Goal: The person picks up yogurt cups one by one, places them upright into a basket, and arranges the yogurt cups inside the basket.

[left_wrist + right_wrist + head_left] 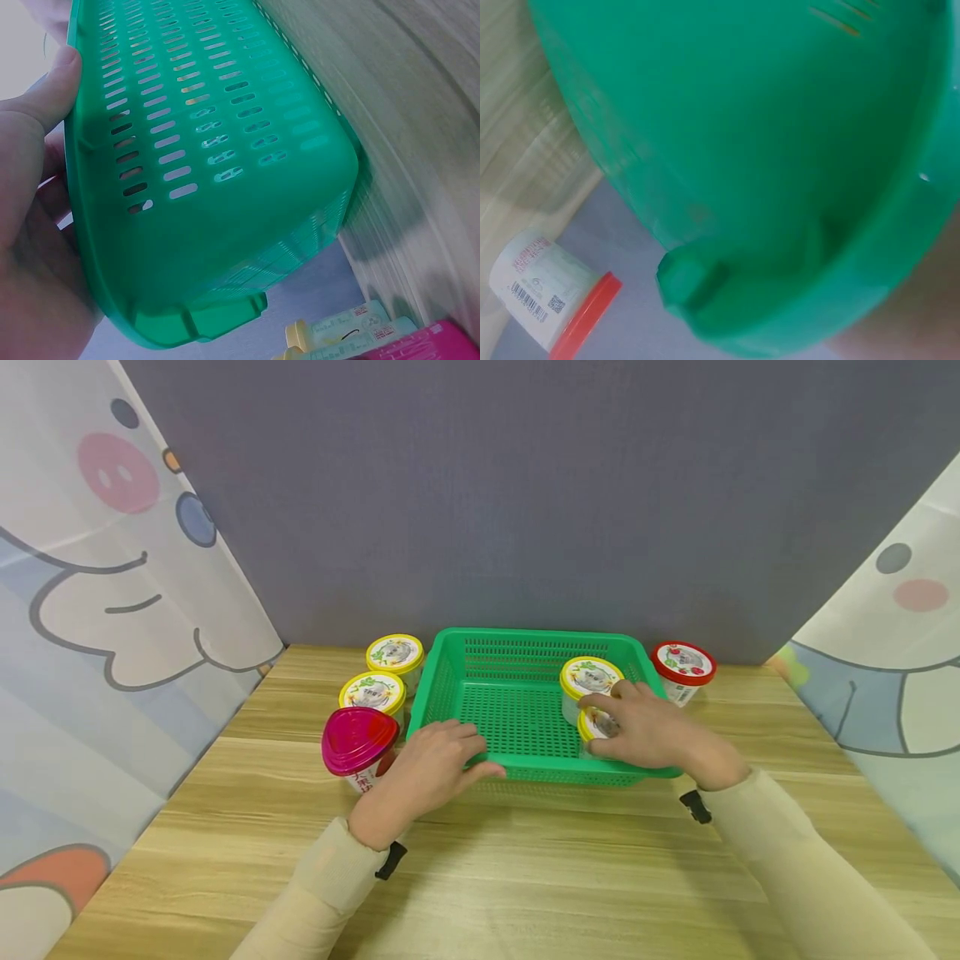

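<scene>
A green plastic basket (pixel 525 766) with slotted walls sits on the table. My left hand (pixel 427 768) grips its near rim at the left corner; in the left wrist view the thumb (pixel 60 86) lies on the outer side and the fingers go behind the rim. Inside the basket at the right, my right hand (pixel 648 727) holds a yellow-lidded tub (pixel 597 723) by its lid, thumb and fingers on either side. Another yellow-lidded tub (pixel 590 677) stands just behind it. The basket wall (pixel 742 150) hides the right fingers in the right wrist view.
Left of the basket stand two yellow-lidded tubs (pixel 395 652) and a tub with a magenta lid (pixel 360 741), close to my left wrist. A red-lidded tub (pixel 683 662) stands beyond the basket's right side. A grey panel (pixel 525 502) rises behind the table.
</scene>
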Action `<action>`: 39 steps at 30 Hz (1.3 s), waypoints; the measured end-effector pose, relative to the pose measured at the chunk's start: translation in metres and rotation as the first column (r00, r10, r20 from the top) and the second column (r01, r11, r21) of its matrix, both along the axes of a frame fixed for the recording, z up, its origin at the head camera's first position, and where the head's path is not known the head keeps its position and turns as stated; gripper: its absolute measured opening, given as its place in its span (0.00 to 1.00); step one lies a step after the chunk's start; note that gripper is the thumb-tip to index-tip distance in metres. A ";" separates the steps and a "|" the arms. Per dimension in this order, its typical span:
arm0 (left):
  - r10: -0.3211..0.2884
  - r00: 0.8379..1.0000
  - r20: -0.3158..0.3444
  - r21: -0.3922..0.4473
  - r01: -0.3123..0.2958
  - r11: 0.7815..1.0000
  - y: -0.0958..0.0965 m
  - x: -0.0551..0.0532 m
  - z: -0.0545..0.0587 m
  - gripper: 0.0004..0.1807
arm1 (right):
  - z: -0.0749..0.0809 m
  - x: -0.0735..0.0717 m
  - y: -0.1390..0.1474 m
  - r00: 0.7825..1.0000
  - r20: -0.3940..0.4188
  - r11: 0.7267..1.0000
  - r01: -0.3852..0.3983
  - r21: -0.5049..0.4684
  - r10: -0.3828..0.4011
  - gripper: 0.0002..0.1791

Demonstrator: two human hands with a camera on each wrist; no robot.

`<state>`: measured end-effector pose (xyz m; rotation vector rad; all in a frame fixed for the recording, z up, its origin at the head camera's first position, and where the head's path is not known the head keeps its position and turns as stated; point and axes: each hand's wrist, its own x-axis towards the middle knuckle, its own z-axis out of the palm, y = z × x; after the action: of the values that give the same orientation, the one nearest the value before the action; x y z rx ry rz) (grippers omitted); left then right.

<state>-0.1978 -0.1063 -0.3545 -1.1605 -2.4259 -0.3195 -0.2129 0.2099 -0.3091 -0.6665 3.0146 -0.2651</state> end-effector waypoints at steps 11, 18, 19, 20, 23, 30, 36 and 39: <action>-0.007 1.000 -0.010 0.009 0.007 1.000 0.001 0.000 -0.001 0.21 | -0.002 0.001 -0.001 1.000 0.021 1.000 0.003 0.019 -0.004 0.31; -0.002 1.000 -0.001 0.002 0.002 1.000 0.001 0.000 0.000 0.21 | -0.002 -0.001 -0.004 0.999 0.032 0.999 0.006 0.032 -0.007 0.31; 0.000 1.000 0.000 0.001 0.000 1.000 0.001 0.000 0.000 0.21 | -0.002 -0.002 -0.004 0.999 0.036 0.999 0.008 0.031 -0.009 0.31; 0.001 1.000 0.000 -0.001 -0.001 1.000 0.001 0.000 0.000 0.21 | -0.001 -0.002 -0.004 0.999 0.041 1.000 0.009 0.029 -0.010 0.31; 0.003 1.000 0.001 -0.002 -0.003 1.000 0.001 0.000 -0.001 0.20 | -0.002 -0.003 -0.005 0.999 0.048 0.999 0.014 0.029 -0.015 0.31; 0.006 1.000 0.003 0.002 -0.006 1.000 0.000 0.000 -0.001 0.20 | -0.004 -0.007 -0.006 0.998 0.061 0.999 0.025 0.037 -0.027 0.32; 0.007 1.000 0.002 0.000 -0.007 1.000 0.000 0.000 -0.001 0.20 | -0.003 -0.010 -0.007 0.998 0.066 0.999 0.011 0.044 -0.013 0.34; 0.006 1.000 -0.001 0.001 -0.006 1.000 0.000 0.000 -0.001 0.21 | -0.003 -0.010 -0.006 0.998 0.065 0.999 -0.001 0.048 -0.002 0.34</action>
<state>-0.1982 -0.1062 -0.3555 -1.1523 -2.4279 -0.3189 -0.2228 0.2034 -0.3117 -0.6399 2.9495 -0.2098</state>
